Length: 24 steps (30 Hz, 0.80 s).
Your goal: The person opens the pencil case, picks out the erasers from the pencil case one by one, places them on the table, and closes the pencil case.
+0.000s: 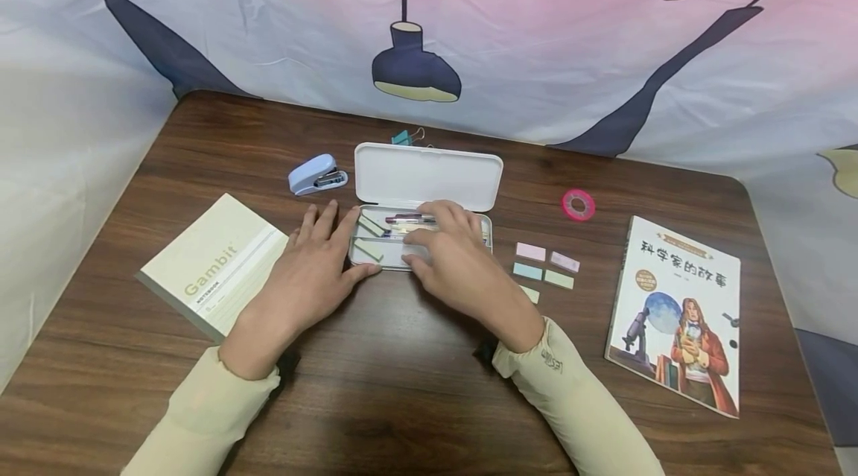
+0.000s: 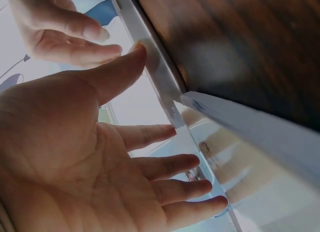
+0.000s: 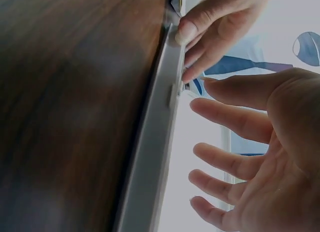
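Observation:
A white pencil case (image 1: 429, 176) lies open at the table's middle, its lid tilted back. Inside are pens (image 1: 410, 220) and green-and-white pieces (image 1: 369, 249). My left hand (image 1: 304, 275) rests at the case's left end, fingers spread and thumb at the front edge; in the left wrist view that hand (image 2: 115, 157) shows its thumb at the metal rim (image 2: 155, 67). Over the right half of the case is my right hand (image 1: 462, 260), fingers slightly bent; the right wrist view shows this hand (image 3: 265, 152) with fingers apart and nothing seen between them. Whether it touches the pens is hidden.
Left of the case are a blue stapler (image 1: 315, 175) and a Gambit notebook (image 1: 214, 260). A teal binder clip (image 1: 402, 138) is behind the lid. To the right lie several small coloured blocks (image 1: 528, 271), a pink tape roll (image 1: 578, 205) and an illustrated book (image 1: 673, 312).

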Tool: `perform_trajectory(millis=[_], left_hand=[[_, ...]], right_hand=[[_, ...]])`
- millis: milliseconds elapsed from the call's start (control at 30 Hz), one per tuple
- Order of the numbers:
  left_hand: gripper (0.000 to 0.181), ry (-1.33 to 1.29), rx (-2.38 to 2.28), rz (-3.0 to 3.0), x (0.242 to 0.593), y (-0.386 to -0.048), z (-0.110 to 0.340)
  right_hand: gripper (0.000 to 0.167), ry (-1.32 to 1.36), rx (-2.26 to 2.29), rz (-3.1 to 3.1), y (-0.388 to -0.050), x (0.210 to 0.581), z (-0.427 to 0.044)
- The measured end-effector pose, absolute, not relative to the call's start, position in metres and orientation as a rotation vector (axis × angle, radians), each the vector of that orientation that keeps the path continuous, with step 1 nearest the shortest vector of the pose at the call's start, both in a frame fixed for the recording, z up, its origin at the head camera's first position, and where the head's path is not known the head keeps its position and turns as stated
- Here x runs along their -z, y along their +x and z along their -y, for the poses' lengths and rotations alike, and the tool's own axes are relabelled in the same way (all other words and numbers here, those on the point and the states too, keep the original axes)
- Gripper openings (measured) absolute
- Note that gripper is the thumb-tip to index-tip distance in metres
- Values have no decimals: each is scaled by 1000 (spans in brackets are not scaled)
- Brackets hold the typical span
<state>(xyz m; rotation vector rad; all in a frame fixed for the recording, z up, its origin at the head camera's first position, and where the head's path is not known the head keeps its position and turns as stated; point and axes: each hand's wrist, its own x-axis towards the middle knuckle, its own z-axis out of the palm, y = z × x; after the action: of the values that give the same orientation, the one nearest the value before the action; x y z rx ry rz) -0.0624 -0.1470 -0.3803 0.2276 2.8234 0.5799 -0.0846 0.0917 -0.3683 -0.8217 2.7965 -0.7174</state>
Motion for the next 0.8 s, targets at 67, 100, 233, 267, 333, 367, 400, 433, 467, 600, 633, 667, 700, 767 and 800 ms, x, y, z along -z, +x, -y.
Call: perform_trajectory(millis=[67, 100, 233, 267, 333, 367, 400, 433, 467, 600, 633, 667, 700, 767, 800], left_hand=[[89, 224, -573, -2813, 376, -62, 145], [87, 224, -566, -2803, 372, -62, 144], [87, 224, -547, -2795, 370, -62, 142], [87, 225, -546, -2795, 370, -62, 142], [87, 228, -546, -2795, 370, -62, 143], [87, 228, -546, -2797, 370, -62, 143], [86, 227, -548, -2795, 370, -62, 143], [86, 227, -548, -2795, 370, -62, 143], [86, 226, -550, -2794, 370, -62, 143], [85, 223, -550, -2793, 370, -62, 143], [86, 224, -550, -2793, 370, -62, 143], [86, 224, -549, -2794, 370, -62, 143], [86, 225, -548, -2794, 371, -62, 144], [87, 225, -549, -2793, 371, -62, 144], [86, 224, -550, -2792, 371, -62, 144]], right_hand=[[26, -830, 715, -2789, -86, 370, -87], [27, -833, 714, -2784, -87, 371, -85], [30, -864, 698, -2781, -94, 385, -80], [30, -869, 700, -2777, -96, 388, -79], [29, -879, 687, -2783, -100, 400, -77], [28, -875, 687, -2778, -100, 401, -75], [28, -874, 673, -2777, -101, 405, -74], [29, -875, 663, -2777, -102, 408, -73], [30, -886, 646, -2790, -105, 416, -73], [34, -878, 632, -2770, -104, 407, -68], [34, -876, 640, -2765, -104, 404, -67], [33, -874, 646, -2761, -103, 400, -65], [31, -860, 654, -2746, -101, 392, -63], [29, -843, 654, -2732, -98, 382, -59], [29, -843, 653, -2731, -97, 381, -58]])
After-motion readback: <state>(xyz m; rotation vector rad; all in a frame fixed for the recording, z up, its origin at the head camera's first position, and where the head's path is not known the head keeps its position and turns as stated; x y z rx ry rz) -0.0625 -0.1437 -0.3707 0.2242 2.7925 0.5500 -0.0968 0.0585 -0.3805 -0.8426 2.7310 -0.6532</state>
